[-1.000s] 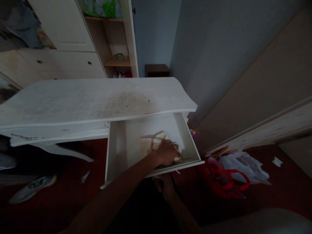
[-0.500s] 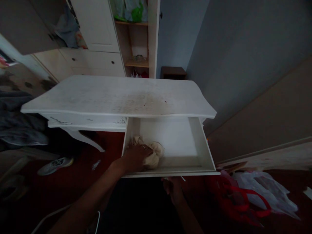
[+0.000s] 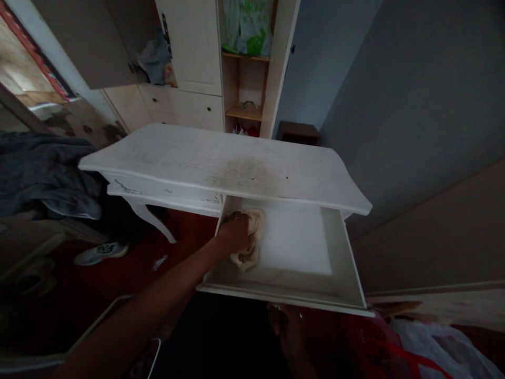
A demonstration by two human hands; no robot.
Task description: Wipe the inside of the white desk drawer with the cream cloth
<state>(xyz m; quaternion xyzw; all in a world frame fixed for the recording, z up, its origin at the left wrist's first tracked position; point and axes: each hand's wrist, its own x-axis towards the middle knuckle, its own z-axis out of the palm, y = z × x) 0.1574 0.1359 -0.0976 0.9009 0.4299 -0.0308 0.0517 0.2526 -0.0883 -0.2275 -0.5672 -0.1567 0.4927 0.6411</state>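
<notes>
A white drawer (image 3: 295,237) is pulled out from the white desk (image 3: 189,155), whose top has dark smudges. Inside its left end, my left hand (image 3: 235,231) is closed on a cream cloth (image 3: 254,231), which lies crumpled against the drawer's bottom and left side. Below the drawer's front edge is my right hand (image 3: 284,321), with its fingers curled. Something small and whitish shows at those fingers, too dim to make out.
Dark clothing (image 3: 51,168) is heaped at the left. A shoe (image 3: 101,253) lies on the red floor. Plastic bags (image 3: 442,342) stand at the lower right. Behind the desk is an open cabinet (image 3: 250,84); a grey wall (image 3: 418,105) rises on the right.
My left hand and the cloth have moved toward the back of the drawer, along its left side. The camera view has tilted and shifted left. My right hand stays below the drawer front.
</notes>
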